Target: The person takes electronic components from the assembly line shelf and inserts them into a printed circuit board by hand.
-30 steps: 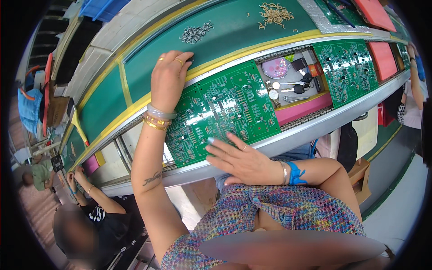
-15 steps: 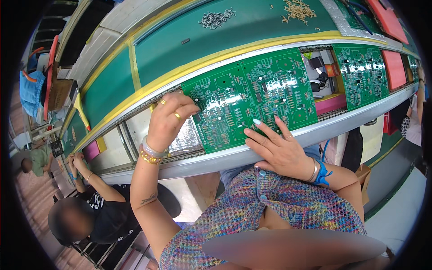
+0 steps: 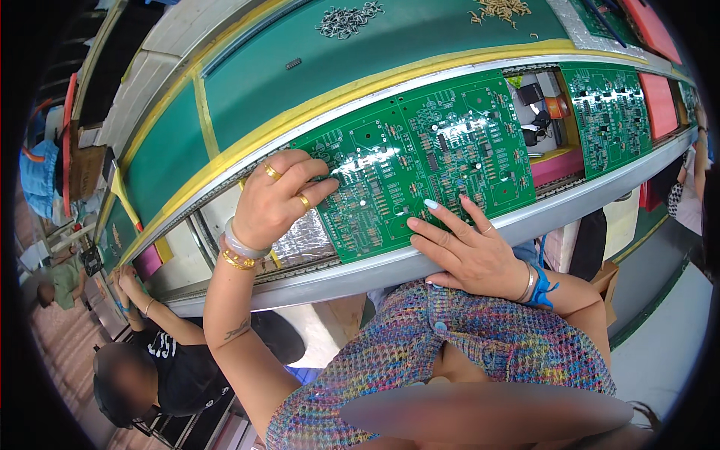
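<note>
Where the green bench (image 3: 255, 90) meets the metal track (image 3: 337, 277) at its near edge, the circuit board (image 3: 416, 172) lies on the track, looking partly filled: many parts (image 3: 442, 142) seated, patches bare. The right hand (image 3: 472, 255) rests spread at the board's near edge; the left hand (image 3: 281, 199), over the bench a second ago, now bends narrowed fingers at the board's left edge, holding what, I cannot tell.

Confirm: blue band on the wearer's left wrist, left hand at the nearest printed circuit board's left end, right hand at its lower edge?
No: the head view shows the blue band on the right wrist. Left hand, right hand and printed circuit board are as stated.
</note>
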`<state>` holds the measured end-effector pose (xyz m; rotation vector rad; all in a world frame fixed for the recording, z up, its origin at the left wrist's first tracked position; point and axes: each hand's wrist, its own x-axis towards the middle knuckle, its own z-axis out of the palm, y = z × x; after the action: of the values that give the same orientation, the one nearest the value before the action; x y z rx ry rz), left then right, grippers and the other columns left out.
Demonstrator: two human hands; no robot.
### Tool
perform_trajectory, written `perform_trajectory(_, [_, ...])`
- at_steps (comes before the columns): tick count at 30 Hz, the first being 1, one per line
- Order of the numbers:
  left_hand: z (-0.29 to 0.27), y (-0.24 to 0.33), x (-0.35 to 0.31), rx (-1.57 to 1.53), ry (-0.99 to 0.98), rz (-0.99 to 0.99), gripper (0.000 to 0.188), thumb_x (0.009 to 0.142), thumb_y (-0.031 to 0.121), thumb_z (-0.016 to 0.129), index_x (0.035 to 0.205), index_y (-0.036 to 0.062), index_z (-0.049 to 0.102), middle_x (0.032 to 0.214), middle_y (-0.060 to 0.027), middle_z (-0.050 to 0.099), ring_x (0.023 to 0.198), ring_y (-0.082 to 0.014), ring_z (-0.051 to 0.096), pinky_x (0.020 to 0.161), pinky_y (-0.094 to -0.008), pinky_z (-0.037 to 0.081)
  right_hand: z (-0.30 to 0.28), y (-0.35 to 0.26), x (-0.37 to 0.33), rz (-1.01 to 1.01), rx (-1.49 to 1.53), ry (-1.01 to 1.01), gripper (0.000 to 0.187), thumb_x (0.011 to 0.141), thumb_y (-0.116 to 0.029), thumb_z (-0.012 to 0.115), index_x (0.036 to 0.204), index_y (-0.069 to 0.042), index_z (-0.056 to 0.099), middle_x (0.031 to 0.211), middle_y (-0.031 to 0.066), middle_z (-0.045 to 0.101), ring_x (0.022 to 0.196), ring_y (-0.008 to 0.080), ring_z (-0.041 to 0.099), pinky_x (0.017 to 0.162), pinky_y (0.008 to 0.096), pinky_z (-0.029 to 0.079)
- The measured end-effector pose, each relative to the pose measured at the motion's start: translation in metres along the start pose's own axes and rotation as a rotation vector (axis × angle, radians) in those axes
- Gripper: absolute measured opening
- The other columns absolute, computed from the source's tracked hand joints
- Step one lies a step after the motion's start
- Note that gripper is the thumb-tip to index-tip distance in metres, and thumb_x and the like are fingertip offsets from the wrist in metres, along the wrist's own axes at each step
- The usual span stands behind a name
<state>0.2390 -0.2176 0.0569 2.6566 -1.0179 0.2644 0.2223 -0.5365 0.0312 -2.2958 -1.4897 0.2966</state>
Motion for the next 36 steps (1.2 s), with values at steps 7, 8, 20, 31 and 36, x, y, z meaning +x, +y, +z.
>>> perform_trajectory(7, [-0.001, -0.003, -0.002, 0.042, -0.026, 0.047, 0.026, 0.063, 0.007, 0.066, 0.09, 0.0077, 0.068, 0.098, -0.0049, 0.061, 0.091, -0.0231, 0.059, 0.073, -0.0352, 0.053, 0.003, 0.001, -0.001, -0.011, 0.011, -0.001, 0.06, 0.083, -0.048, 0.06, 0.13, -0.013, 0.052, 0.147, 0.004, 0.041, 0.136, 0.0274, 0.036, 0.115, 0.0544, 0.018])
perform_trajectory(8, [-0.001, -0.003, -0.001, 0.04, -0.026, 0.049, 0.026, 0.063, 0.007, 0.066, 0.09, 0.0077, 0.068, 0.098, -0.0049, 0.061, 0.091, -0.0231, 0.059, 0.073, -0.0352, 0.053, 0.003, 0.001, -0.001, -0.019, 0.007, -0.004, 0.062, 0.082, -0.048, 0.061, 0.132, -0.013, 0.051, 0.148, 0.005, 0.039, 0.138, 0.0266, 0.033, 0.115, 0.0546, 0.017])
perform_trajectory(20, [-0.002, 0.0, 0.002, 0.098, -0.031, 0.113, 0.024, 0.063, 0.009, 0.067, 0.087, 0.0051, 0.066, 0.096, -0.0058, 0.061, 0.091, -0.0227, 0.059, 0.076, -0.0353, 0.053, 0.003, 0.001, -0.001, -0.016, 0.022, 0.004, 0.064, 0.079, -0.047, 0.063, 0.132, -0.012, 0.051, 0.147, 0.005, 0.04, 0.138, 0.0265, 0.033, 0.115, 0.0544, 0.017])
perform_trajectory(31, [-0.003, -0.007, 0.007, 0.005, -0.092, 0.031, 0.023, 0.066, 0.011, 0.062, 0.089, 0.0115, 0.067, 0.098, -0.0028, 0.061, 0.094, -0.0226, 0.058, 0.077, -0.0355, 0.052, 0.002, 0.001, 0.001, 0.0, 0.04, 0.012, 0.061, 0.081, -0.047, 0.063, 0.13, -0.013, 0.053, 0.147, 0.004, 0.042, 0.137, 0.0272, 0.036, 0.114, 0.0543, 0.019])
perform_trajectory(36, [-0.006, -0.014, 0.014, -0.072, -0.151, 0.063, 0.021, 0.066, 0.012, 0.062, 0.087, 0.0121, 0.066, 0.1, -0.002, 0.061, 0.096, -0.0227, 0.057, 0.079, -0.0361, 0.051, 0.002, 0.0, 0.0, 0.009, 0.043, 0.023, 0.057, 0.082, -0.048, 0.061, 0.127, -0.013, 0.055, 0.146, 0.0027, 0.043, 0.135, 0.027, 0.038, 0.114, 0.0542, 0.02])
